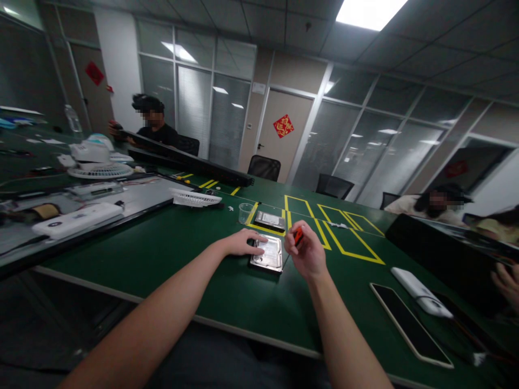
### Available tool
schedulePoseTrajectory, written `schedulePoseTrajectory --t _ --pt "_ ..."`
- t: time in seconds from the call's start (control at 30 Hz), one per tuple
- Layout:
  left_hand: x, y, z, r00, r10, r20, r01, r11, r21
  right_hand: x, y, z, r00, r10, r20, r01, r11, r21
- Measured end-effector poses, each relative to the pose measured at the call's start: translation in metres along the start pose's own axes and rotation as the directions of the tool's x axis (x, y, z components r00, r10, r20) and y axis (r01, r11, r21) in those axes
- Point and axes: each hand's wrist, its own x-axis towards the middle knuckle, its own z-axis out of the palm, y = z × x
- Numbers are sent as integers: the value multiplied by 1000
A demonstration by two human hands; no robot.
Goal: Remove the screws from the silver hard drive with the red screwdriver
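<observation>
A silver hard drive [272,255] lies cover up on the green table in front of me. My left hand [242,242] rests on its left side, thumb and a finger spread apart across the cover. Closed around the orange and black handle of a screwdriver [299,236], my right hand [307,250] is just right of the drive. The thin shaft slants down toward the drive's right edge, and I cannot make out where its tip sits. Behind this drive lies a second hard drive [270,220], with a label on top.
A clear plastic cup [245,214] stands beside the second drive. Yellow tape [360,258] marks rectangles on the table [227,292]. At left are a large panel [141,202] and white fan parts [197,198]; at right, a phone [409,324] and white power bank [419,292]. Other people sit around.
</observation>
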Motion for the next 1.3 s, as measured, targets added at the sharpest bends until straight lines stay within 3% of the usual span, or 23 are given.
schedulePoseTrajectory --t 0.27,0.53,1.3 --pt "0 0 -1 1000 -19 7 19 1000 -7 2 1 -1 999 30 -21 -30 999 17" --pt "2 -4 3 999 25 -20 -25 1000 3 0 3 -1 999 -49 0 49 998 -40" --pt "0 -1 -1 1000 -17 11 17 1000 -2 2 -2 -1 999 35 28 -38 994 105"
